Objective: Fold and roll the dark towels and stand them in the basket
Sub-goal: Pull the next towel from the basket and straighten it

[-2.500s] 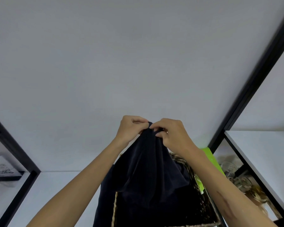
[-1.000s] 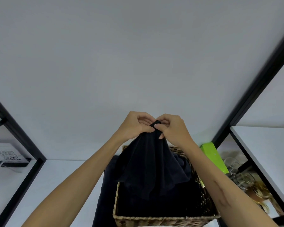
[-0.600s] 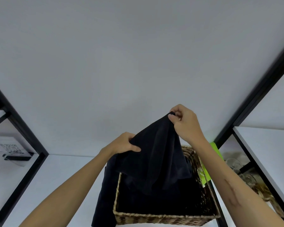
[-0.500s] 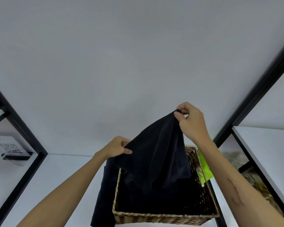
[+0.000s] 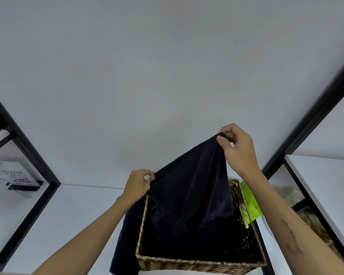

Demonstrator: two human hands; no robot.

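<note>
Fingers: both hands pinch the dark towel point(image 5: 195, 187) along its top edge.
Right hand point(image 5: 236, 147): right of centre, higher.
Left hand point(image 5: 139, 184): centre, lower.
Towel: hangs over the wicker basket point(image 5: 197, 264), bottom centre.

White shelf point(image 5: 72, 211) carries a wicker basket point(image 5: 197, 264); a dark towel point(image 5: 125, 241) apparently drapes beside it.

Green item point(image 5: 250, 203) beside black shelf frame point(image 5: 306, 124); white shelf point(image 5: 68, 211).

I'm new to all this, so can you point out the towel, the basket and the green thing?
dark towel point(image 5: 195, 181), head view, hanging cloth's middle.
basket point(image 5: 197, 265), head view, near woven wall.
green thing point(image 5: 250, 201), head view, its visible face.
</note>
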